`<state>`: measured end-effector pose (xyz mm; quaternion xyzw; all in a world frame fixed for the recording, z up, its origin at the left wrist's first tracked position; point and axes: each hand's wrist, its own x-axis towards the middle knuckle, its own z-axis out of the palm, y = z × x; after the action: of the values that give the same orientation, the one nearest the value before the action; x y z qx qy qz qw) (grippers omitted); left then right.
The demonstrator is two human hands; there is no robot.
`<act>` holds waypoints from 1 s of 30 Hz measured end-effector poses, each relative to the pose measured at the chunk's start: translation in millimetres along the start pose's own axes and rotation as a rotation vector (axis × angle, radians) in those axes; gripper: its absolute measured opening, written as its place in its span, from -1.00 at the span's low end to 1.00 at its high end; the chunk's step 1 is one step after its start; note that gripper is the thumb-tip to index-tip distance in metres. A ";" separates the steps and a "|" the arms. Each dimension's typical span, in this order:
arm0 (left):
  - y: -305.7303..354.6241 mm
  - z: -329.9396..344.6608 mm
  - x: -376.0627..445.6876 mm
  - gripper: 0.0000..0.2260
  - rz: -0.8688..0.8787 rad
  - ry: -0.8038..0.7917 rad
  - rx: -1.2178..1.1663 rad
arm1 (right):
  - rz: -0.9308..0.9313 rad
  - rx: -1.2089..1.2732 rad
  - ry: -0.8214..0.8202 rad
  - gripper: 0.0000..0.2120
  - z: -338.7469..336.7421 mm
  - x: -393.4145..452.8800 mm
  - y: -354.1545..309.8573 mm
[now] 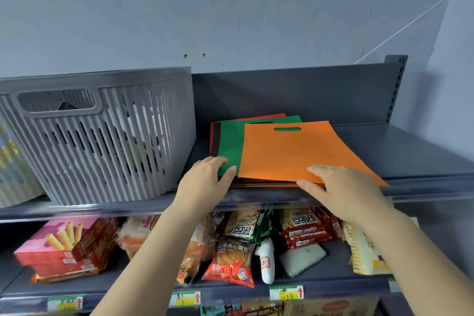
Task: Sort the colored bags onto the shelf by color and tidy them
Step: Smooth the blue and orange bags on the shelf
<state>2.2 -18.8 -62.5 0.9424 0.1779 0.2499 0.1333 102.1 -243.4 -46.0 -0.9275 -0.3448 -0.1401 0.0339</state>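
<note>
Orange bag (289, 151) on top of the flat stack on the upper shelf (410, 151), handle cutout facing the back wall, near right corner poking past the shelf lip. Green bag (229, 143) directly under it, offset left; red bag (259, 117) and a dark one showing at the back and left edges. Left hand (205, 179): fingers curled over the stack's near-left corner, fingertips on the green bag. Right hand (341, 187): fingers straight, lying flat on the orange bag's near edge, thumb at the stack's front edge. Grey slatted basket (102, 136) just left of the stack. Snack packs (236, 246) on the shelf below, price tags (286, 292) along its front rail.
</note>
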 end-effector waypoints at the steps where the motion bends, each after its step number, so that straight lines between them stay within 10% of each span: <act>1: 1.0 0.7 3.0 -0.64 -0.004 -0.024 0.027 | 0.013 0.041 -0.001 -0.44 0.7 0.0 4.0; 16: 15.5 7.6 58.0 -0.55 -0.316 -0.217 0.072 | 0.512 0.507 -0.102 -0.35 13.1 52.3 79.4; 30: 14.0 17.3 58.2 -0.80 -0.377 -0.057 0.035 | 0.425 0.830 0.152 -0.86 16.0 53.0 84.5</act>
<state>62.2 -10.9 -47.7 0.9013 0.3515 0.1907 0.1664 199.1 -271.7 -43.5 -0.8727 -0.1706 -0.0479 0.4549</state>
